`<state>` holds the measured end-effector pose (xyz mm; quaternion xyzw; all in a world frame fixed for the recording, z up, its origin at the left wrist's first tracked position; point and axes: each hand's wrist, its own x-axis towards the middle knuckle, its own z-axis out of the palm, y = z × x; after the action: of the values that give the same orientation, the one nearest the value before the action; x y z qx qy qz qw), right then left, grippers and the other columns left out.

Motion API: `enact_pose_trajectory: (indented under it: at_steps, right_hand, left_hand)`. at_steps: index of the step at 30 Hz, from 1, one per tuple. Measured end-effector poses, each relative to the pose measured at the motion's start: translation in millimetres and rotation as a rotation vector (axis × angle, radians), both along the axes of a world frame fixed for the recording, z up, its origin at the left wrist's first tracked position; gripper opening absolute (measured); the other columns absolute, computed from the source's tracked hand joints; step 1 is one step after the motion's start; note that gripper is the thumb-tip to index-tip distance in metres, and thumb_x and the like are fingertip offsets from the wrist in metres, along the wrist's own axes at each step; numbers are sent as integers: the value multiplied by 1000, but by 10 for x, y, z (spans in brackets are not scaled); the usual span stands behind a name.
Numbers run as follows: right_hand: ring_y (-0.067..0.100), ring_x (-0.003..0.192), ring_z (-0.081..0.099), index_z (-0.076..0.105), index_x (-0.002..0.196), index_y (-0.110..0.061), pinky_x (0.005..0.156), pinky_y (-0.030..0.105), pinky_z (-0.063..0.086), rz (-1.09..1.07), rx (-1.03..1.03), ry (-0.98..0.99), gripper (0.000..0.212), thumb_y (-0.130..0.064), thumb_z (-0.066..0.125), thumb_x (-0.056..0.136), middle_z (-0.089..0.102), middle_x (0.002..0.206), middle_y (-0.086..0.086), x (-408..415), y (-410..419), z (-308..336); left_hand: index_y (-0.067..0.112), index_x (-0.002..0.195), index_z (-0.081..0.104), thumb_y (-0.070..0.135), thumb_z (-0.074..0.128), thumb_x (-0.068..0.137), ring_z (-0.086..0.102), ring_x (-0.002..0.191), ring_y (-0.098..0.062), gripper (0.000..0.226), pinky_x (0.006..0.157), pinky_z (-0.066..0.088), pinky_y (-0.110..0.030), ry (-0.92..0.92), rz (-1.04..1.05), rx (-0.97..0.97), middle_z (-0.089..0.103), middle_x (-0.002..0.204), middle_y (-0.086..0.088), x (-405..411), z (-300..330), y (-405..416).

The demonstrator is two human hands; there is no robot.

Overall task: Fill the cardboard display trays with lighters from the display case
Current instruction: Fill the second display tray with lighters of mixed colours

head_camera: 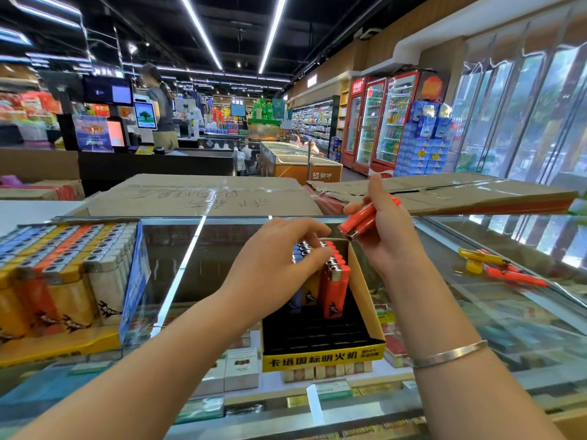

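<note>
A yellow cardboard display tray [324, 360] stands on the glass display case [190, 281], with blue, yellow and orange lighters standing at its far end. My left hand [279, 258] reaches over those standing lighters [333, 290], its fingertips touching their metal tops. My right hand [381, 230] hovers just above the tray's right wall and grips a small bunch of orange lighters [365, 217], metal ends pointing down-left. A full tray of lighters [63, 281] in blue, yellow, orange and white sits at the left.
Loose yellow and orange lighters [498, 266] lie on the glass to the right. Flattened cardboard boxes [203, 195] lie beyond the case. Cigarette packs show under the glass. A person stands at a checkout counter far left; fridges line the right.
</note>
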<state>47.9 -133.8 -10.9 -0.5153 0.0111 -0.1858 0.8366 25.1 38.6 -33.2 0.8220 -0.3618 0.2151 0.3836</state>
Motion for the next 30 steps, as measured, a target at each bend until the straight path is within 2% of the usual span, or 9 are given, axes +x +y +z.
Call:
enact_pose_trajectory:
  at_steps: [2, 5, 7, 10, 12, 20, 24, 28, 30]
  right_hand:
    - [16, 52, 62, 54, 77, -15, 50, 27, 52, 79, -1, -75, 32, -45, 62, 79, 64, 58, 6, -7, 37, 13]
    - [28, 76, 64, 54, 74, -13, 80, 44, 56, 236, -62, -206, 40, -49, 68, 64, 65, 61, 8, -15, 121, 14]
    - [28, 78, 61, 55, 73, -13, 88, 43, 51, 299, -118, -273, 47, -53, 73, 56, 64, 62, 7, -29, 179, 5]
    - [21, 70, 63, 53, 80, -12, 77, 37, 56, 315, -153, -326, 58, -55, 77, 51, 64, 64, 6, -46, 209, 18]
    - [19, 67, 63, 53, 80, -15, 71, 35, 56, 305, -162, -357, 51, -52, 76, 53, 64, 66, 4, -62, 207, 26]
    - [11, 51, 51, 65, 78, -23, 42, 21, 44, 237, -353, -387, 22, -44, 70, 72, 57, 62, -3, -131, 271, 21]
    - [10, 44, 46, 67, 72, -19, 42, 18, 39, 149, -224, -292, 31, -48, 59, 78, 54, 54, -2, -107, 209, 43]
    - [9, 40, 40, 58, 75, -10, 41, 19, 34, 87, -83, -255, 32, -35, 50, 94, 46, 45, -2, -93, 129, 70]
    - [10, 41, 39, 57, 75, -10, 41, 19, 34, 86, -88, -249, 32, -34, 49, 94, 46, 45, -2, -91, 136, 61]
  left_hand:
    - [52, 97, 48, 45, 58, 80, 53, 95, 7, 21, 83, 44, -20, 51, -2, -120, 61, 86, 22, 10, 27, 16]
    - [48, 98, 51, 39, 64, 82, 58, 86, 10, 22, 72, 51, -24, 165, -58, -247, 64, 87, 23, -31, 69, 10]
    - [43, 97, 55, 36, 64, 83, 60, 80, 9, 19, 64, 50, -19, 218, -82, -278, 66, 84, 22, -51, 85, 1]
    - [36, 99, 60, 29, 65, 84, 63, 75, 1, 18, 65, 48, -9, 296, -120, -338, 69, 81, 12, -52, 114, 2]
    - [31, 102, 63, 23, 64, 85, 65, 76, -3, 19, 63, 45, -4, 374, -125, -390, 70, 83, 3, -36, 135, 11]
    - [17, 103, 63, 10, 60, 87, 66, 72, -7, 17, 70, 55, -19, 625, -187, -721, 67, 81, 4, 14, 203, 117]
    - [23, 96, 65, 11, 58, 89, 63, 76, -10, 16, 74, 56, -24, 507, -126, -736, 64, 85, -1, 14, 257, 165]
    - [26, 87, 65, 14, 57, 89, 61, 65, -10, 14, 61, 53, -16, 234, -76, -516, 67, 74, -6, -68, 303, 174]
    - [24, 82, 64, 15, 59, 86, 62, 62, -19, 11, 56, 54, -25, 185, -76, -414, 64, 69, -14, -94, 299, 157]
